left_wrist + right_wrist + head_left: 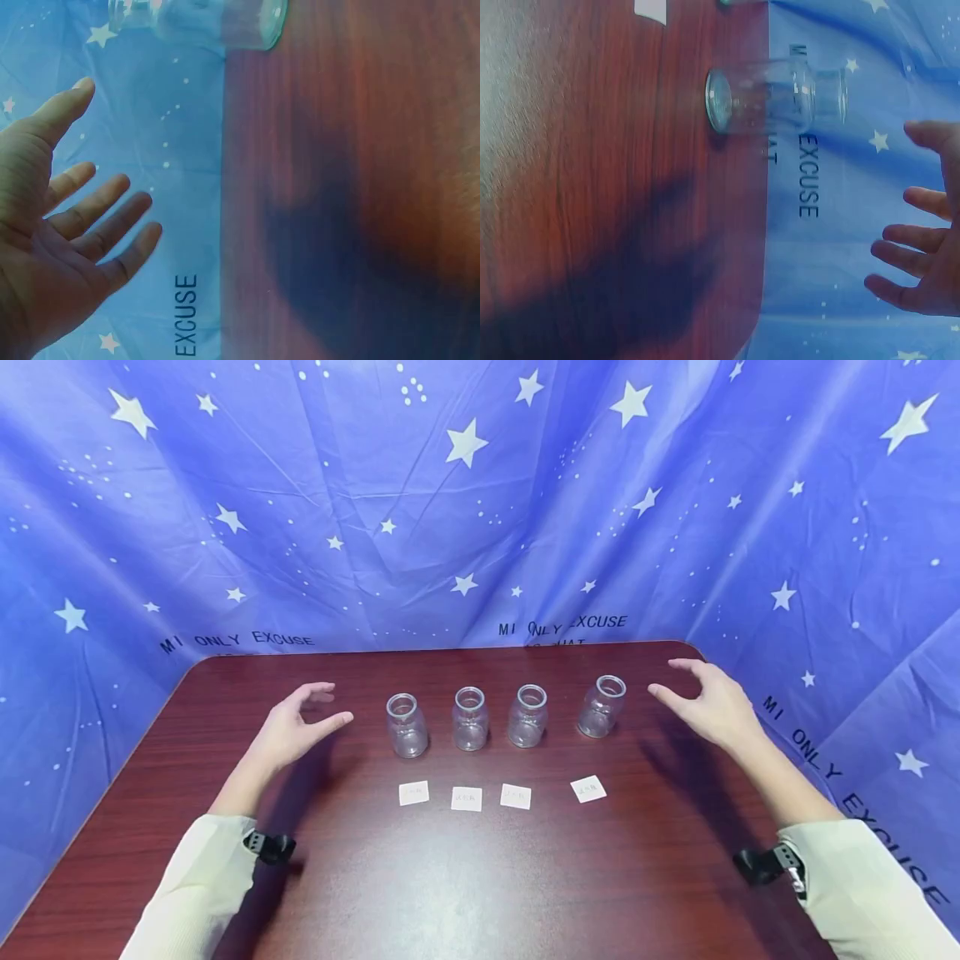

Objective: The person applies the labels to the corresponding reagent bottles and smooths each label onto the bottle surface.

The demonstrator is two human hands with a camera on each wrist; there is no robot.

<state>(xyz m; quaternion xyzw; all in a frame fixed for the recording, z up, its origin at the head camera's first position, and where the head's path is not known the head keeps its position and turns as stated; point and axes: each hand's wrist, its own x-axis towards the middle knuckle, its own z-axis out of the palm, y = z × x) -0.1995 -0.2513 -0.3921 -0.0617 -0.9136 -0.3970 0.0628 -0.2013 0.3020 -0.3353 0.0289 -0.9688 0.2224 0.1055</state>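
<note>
Several clear glass jars stand upright in a row across the table. My left hand (pixel 296 727) hovers left of the leftmost jar (pixel 407 727), fingers spread and holding nothing; part of that jar (pixel 217 22) shows at the top of the left wrist view. To the right of the rightmost jar (pixel 602 708), my right hand (pixel 712 702) is held up with its fingers apart, touching nothing. Between these stand a second jar (pixel 470 720) and a third jar (pixel 528 717). The right wrist view shows the rightmost jar (pixel 761 97) near my fingertips.
Small white paper cards lie in front of the jars: a left card (pixel 414 793), two middle ones, and a tilted right card (pixel 588 789). The dark red wooden table (pixel 450 877) ends at a blue star-printed cloth (pixel 420 485) behind it.
</note>
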